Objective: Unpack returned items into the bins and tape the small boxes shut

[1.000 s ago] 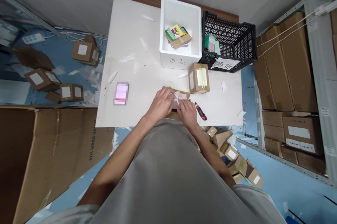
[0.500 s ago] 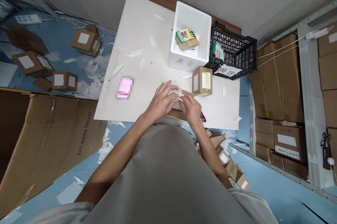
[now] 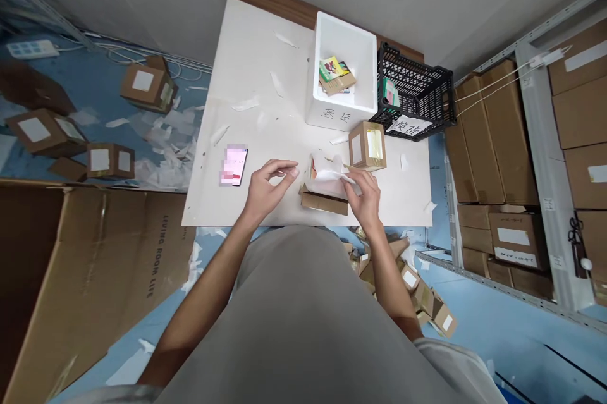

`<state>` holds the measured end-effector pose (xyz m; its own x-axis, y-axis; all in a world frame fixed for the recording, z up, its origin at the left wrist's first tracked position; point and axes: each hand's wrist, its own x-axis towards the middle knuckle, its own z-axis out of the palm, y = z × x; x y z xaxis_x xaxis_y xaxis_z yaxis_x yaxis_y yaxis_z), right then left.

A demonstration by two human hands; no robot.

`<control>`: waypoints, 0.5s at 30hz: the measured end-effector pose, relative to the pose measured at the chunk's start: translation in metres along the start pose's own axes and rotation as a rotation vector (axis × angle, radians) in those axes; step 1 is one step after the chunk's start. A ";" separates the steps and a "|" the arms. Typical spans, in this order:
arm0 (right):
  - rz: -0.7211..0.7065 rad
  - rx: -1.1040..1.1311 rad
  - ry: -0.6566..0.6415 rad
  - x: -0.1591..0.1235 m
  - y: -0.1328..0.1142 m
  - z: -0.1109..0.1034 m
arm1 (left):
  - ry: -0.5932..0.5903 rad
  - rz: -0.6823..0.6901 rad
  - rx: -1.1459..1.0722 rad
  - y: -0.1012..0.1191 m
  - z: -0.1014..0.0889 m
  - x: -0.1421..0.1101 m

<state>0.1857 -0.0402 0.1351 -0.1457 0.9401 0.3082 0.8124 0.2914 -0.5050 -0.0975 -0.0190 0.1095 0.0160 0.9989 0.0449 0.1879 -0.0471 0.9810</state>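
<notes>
An opened cardboard box lies near the front edge of the table, its flap towards me. A crumpled white wrapping sheet spreads over it, with a bit of orange showing at its left; what lies under the sheet is hidden. My right hand pinches the sheet's right edge between thumb and fingers. To the left of the box, my left hand is held apart from it, fingers stretched out and thumb close to them, nothing visible in it. Behind my right hand stands a small carton with a white label.
A phone lies on the table's left. At the back right are a white foam box holding small packets and a black plastic crate. Paper scraps dot the table. Shelved cartons stand to the right.
My left hand has moved left, away from the box and the sheet. My right hand has shifted slightly right with the sheet's edge, and the sheet and box flap are now uncovered.
</notes>
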 end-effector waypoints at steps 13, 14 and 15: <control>-0.102 -0.099 -0.195 0.015 -0.054 0.023 | -0.304 0.480 0.535 0.032 -0.002 0.021; -0.089 -0.055 -0.175 0.015 -0.057 0.025 | -0.300 0.485 0.541 0.031 -0.005 0.023; -0.064 -0.001 -0.147 0.016 -0.058 0.026 | -0.284 0.486 0.545 0.029 -0.009 0.025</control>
<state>0.1216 -0.0377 0.1481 -0.2783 0.9354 0.2180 0.7991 0.3514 -0.4877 -0.1006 0.0044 0.1413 0.4566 0.8288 0.3235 0.5500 -0.5488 0.6296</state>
